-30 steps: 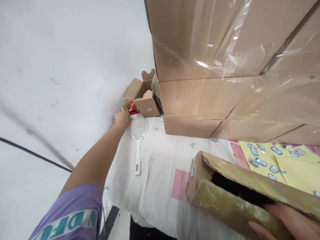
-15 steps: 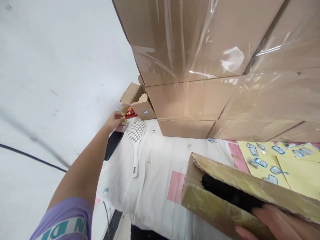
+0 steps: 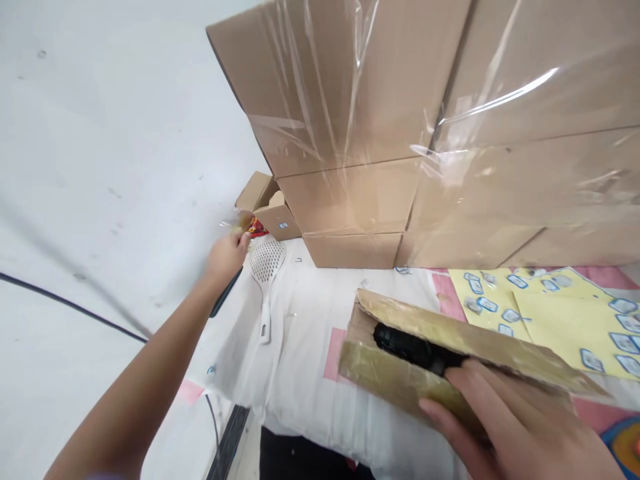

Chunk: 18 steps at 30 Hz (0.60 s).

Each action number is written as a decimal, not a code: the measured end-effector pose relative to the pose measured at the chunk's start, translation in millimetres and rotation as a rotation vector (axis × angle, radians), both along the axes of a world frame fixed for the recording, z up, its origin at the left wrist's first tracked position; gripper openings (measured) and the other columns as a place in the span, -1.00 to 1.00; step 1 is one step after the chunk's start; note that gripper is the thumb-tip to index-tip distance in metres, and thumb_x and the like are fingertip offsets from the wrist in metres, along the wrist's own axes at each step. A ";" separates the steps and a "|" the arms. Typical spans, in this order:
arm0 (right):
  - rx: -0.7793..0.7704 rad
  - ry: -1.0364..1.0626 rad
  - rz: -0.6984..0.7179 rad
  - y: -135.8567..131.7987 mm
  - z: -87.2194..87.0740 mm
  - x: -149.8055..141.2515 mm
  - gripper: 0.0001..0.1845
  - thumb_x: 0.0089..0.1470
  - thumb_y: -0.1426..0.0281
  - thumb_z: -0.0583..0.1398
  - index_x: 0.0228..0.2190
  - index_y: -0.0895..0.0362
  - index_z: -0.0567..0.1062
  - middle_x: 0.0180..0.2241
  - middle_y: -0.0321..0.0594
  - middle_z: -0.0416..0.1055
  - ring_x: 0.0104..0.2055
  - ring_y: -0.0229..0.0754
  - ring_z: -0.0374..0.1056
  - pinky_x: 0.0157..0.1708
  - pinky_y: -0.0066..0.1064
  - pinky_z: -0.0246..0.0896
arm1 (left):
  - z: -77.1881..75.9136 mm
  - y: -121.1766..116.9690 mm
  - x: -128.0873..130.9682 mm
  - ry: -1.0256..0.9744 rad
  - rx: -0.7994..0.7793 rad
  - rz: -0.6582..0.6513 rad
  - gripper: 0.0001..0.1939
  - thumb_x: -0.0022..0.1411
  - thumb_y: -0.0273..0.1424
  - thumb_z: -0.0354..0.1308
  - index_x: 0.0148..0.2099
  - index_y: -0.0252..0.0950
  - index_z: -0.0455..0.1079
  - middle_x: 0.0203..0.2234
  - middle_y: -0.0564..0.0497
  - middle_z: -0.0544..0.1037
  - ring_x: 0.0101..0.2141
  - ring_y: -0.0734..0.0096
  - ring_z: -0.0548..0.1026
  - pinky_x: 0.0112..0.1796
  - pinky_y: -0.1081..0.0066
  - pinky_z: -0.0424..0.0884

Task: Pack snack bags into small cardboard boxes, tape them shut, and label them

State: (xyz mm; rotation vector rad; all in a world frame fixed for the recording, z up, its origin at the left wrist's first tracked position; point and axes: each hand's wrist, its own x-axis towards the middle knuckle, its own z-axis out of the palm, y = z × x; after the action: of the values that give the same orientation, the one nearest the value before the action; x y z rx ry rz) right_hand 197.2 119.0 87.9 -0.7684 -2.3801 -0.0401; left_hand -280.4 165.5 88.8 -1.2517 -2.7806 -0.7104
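Note:
My left hand (image 3: 226, 259) reaches to the wall side of the table, its fingers curled at some clear crinkled plastic (image 3: 236, 219) beside a red packet (image 3: 257, 228). What the fingers hold is hard to make out. Under the wrist, a flat black object (image 3: 226, 293) is mostly covered. My right hand (image 3: 515, 420) grips a long, worn cardboard box (image 3: 390, 373), thumb on the near side and fingers in its open slit. A black item (image 3: 407, 345) lies inside the box, partly hidden. A white slotted skimmer (image 3: 267, 261) lies between my hands.
Film-wrapped cartons (image 3: 350, 200) are stacked at the back. Beside them is a small open carton (image 3: 280, 220). Yellow sheets (image 3: 550, 320) carry several small labelled pieces at right. A white wall (image 3: 100, 133) bounds the left, with a black cable (image 3: 65, 300) across it.
The view has shifted somewhat. My right hand and the cardboard box have come further left into view, and my left hand now covers more of the flat black object.

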 end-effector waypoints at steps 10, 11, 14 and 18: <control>-0.087 -0.076 -0.022 -15.6 25.5 -1.8 -0.78 0.38 0.39 0.04 -0.17 0.16 0.48 -0.29 -0.14 0.54 -0.28 -0.06 0.46 -0.27 -0.23 0.23 | 39.4 -134.1 218.9 0.313 0.477 -0.908 -0.73 0.43 -0.27 0.10 -0.34 -0.22 0.41 -0.44 -0.01 0.56 -0.36 0.32 0.47 -0.31 0.31 0.29; -0.107 -0.086 -0.003 -18.0 29.0 0.9 -0.78 0.36 0.41 0.06 -0.11 0.17 0.48 -0.24 -0.12 0.55 -0.23 -0.04 0.46 -0.21 -0.20 0.24 | 40.7 -133.8 234.7 0.329 0.469 -0.969 -0.81 0.41 -0.23 0.15 -0.16 -0.22 0.48 -0.26 -0.07 0.63 -0.20 0.24 0.53 -0.18 0.25 0.34; -0.171 -0.087 0.037 -29.2 39.6 12.4 -0.76 0.32 0.46 0.10 -0.02 0.14 0.48 -0.15 -0.13 0.56 -0.12 -0.04 0.46 -0.02 -0.14 0.20 | 36.1 -125.0 274.3 0.368 0.360 -1.068 -0.58 0.40 -0.15 0.18 0.21 -0.18 0.40 0.05 -0.10 0.62 0.08 0.14 0.50 0.16 0.07 0.15; -0.148 -0.037 -0.112 -46.0 44.1 33.6 -0.79 0.30 0.46 0.13 -0.06 0.11 0.49 -0.13 -0.11 0.57 -0.04 0.02 0.44 0.03 -0.05 0.11 | 21.3 -122.1 306.0 0.363 0.471 -0.984 -0.78 0.46 -0.32 0.12 0.08 -0.11 0.50 -0.09 0.05 0.70 0.00 0.25 0.57 0.23 0.03 -0.02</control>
State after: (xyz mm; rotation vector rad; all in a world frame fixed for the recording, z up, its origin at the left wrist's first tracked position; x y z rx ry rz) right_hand 230.8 73.0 132.0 -0.9788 -2.3925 0.0769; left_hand 25.7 43.4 110.1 -2.2723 -1.4668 -0.9307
